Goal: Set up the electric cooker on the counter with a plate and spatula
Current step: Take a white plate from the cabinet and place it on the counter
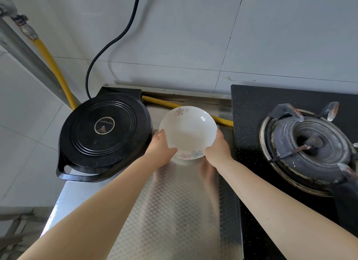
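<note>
The plate (187, 132) is white and shallow, with pink and blue flower prints on its rim, and sits over the patterned steel counter (174, 211) between the round black electric cooker (103, 130) — lid closed — and the gas burner (310, 143). The left hand (161, 150) and right hand (218, 150) each grip its near rim.

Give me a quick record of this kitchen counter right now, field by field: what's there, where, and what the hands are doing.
cooker: black round electric cooker, lid closed, left end of counter
plate: white floral plate, between cooker and gas stove
left hand: gripping plate's left rim
right hand: gripping plate's right rim
spatula: none in view
counter: patterned metal surface
cord: black cable running up the wall
</note>
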